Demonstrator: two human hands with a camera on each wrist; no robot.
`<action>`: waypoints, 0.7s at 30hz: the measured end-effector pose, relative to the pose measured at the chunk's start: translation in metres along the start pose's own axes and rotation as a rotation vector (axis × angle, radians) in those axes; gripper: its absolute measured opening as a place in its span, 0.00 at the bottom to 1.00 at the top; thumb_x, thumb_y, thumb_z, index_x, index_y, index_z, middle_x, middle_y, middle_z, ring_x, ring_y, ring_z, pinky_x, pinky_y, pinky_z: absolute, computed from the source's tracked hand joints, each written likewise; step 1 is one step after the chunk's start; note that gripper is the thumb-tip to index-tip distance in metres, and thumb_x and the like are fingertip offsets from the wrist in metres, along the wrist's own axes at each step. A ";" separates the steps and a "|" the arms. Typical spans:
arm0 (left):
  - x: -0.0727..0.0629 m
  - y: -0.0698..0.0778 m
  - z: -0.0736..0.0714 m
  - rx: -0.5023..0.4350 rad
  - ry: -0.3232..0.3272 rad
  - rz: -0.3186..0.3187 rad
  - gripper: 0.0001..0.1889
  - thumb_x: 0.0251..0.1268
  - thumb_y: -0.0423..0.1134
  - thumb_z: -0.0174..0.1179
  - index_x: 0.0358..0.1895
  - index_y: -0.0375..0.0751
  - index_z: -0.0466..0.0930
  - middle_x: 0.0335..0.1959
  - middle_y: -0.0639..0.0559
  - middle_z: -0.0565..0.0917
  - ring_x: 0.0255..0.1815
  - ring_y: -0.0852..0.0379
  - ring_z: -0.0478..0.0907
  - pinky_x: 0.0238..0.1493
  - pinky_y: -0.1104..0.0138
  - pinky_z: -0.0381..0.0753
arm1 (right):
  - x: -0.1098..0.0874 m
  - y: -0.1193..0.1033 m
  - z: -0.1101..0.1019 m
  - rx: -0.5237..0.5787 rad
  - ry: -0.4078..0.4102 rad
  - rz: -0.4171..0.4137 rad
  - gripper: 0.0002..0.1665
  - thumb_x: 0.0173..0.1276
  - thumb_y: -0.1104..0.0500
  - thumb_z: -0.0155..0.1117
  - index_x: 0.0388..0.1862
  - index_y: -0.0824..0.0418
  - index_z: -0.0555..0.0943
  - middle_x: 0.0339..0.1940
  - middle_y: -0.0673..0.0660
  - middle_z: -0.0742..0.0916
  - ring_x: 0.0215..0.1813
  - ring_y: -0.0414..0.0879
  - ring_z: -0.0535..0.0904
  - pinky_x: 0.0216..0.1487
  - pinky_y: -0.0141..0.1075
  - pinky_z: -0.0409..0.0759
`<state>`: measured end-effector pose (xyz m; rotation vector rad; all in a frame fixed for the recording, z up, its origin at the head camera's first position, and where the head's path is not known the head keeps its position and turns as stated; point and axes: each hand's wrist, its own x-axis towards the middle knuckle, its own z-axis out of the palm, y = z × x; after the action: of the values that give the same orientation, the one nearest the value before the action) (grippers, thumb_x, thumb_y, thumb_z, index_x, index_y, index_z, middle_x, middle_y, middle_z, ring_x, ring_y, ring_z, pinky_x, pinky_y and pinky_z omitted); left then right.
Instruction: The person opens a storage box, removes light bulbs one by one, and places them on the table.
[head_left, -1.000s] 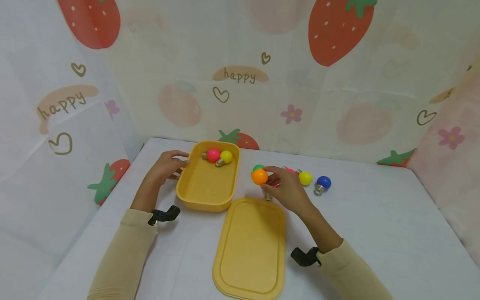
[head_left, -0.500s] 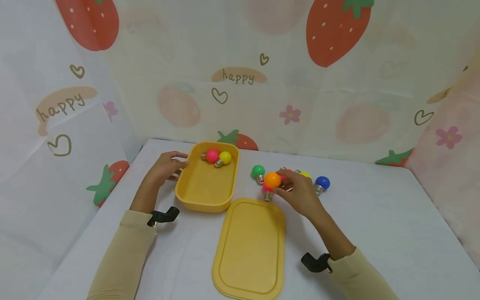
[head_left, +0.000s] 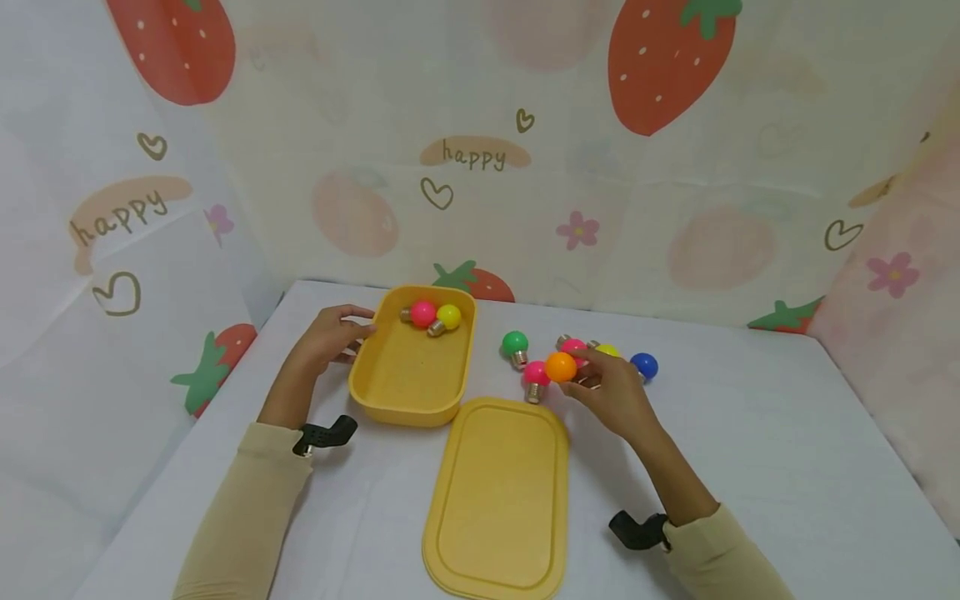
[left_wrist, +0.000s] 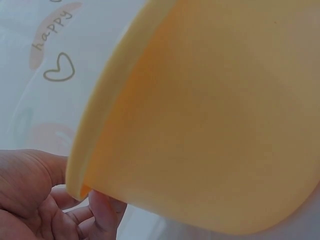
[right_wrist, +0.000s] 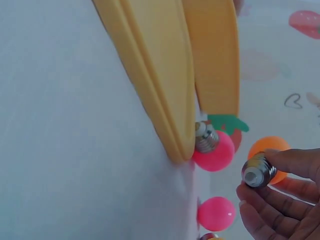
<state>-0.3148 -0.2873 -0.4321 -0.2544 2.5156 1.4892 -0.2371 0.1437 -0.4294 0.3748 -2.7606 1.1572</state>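
Observation:
My right hand (head_left: 617, 393) pinches an orange light bulb (head_left: 561, 367); in the right wrist view its metal screw base (right_wrist: 259, 171) sits between thumb and fingers. Around it lie a green bulb (head_left: 515, 342), a pink bulb (head_left: 536, 373), another pink bulb (head_left: 573, 346), a yellow bulb (head_left: 607, 350) and a blue bulb (head_left: 645, 365), the last two partly behind the hand. On the left, my left hand (head_left: 330, 337) grips the side of an open yellow box (head_left: 408, 375), fingers at its rim (left_wrist: 107, 105). Inside the box are a pink bulb (head_left: 423, 313) and a yellow bulb (head_left: 448, 317).
A flat yellow lid (head_left: 497, 500) lies on the white tabletop (head_left: 750, 433), close to the box's front right corner. Behind the table hangs a strawberry-print cloth (head_left: 480, 217), with more cloth along both sides.
My right hand has moved right and slightly nearer with the orange bulb, uncovering the green bulb and the front pink one. The left hand stays at the box.

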 end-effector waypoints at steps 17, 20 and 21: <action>-0.002 0.003 0.000 0.006 -0.004 -0.002 0.27 0.76 0.45 0.58 0.72 0.41 0.68 0.58 0.38 0.81 0.45 0.48 0.79 0.40 0.66 0.85 | 0.004 0.022 0.001 0.040 0.007 0.092 0.32 0.63 0.60 0.76 0.65 0.67 0.78 0.43 0.63 0.89 0.42 0.54 0.86 0.44 0.42 0.87; -0.002 0.002 0.001 0.008 0.002 0.001 0.27 0.76 0.45 0.59 0.72 0.41 0.68 0.58 0.38 0.81 0.45 0.48 0.79 0.40 0.67 0.85 | 0.005 0.025 0.004 0.034 0.002 0.113 0.32 0.63 0.61 0.75 0.65 0.67 0.79 0.42 0.63 0.89 0.42 0.53 0.86 0.43 0.41 0.87; -0.002 0.002 0.001 0.009 0.002 0.002 0.27 0.76 0.45 0.58 0.72 0.41 0.68 0.58 0.38 0.81 0.45 0.48 0.79 0.40 0.67 0.85 | 0.005 0.026 0.004 0.030 0.000 0.119 0.31 0.63 0.61 0.75 0.65 0.67 0.79 0.41 0.62 0.89 0.41 0.53 0.85 0.42 0.40 0.87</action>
<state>-0.3128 -0.2851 -0.4307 -0.2530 2.5242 1.4791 -0.2494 0.1576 -0.4493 0.2162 -2.8023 1.2257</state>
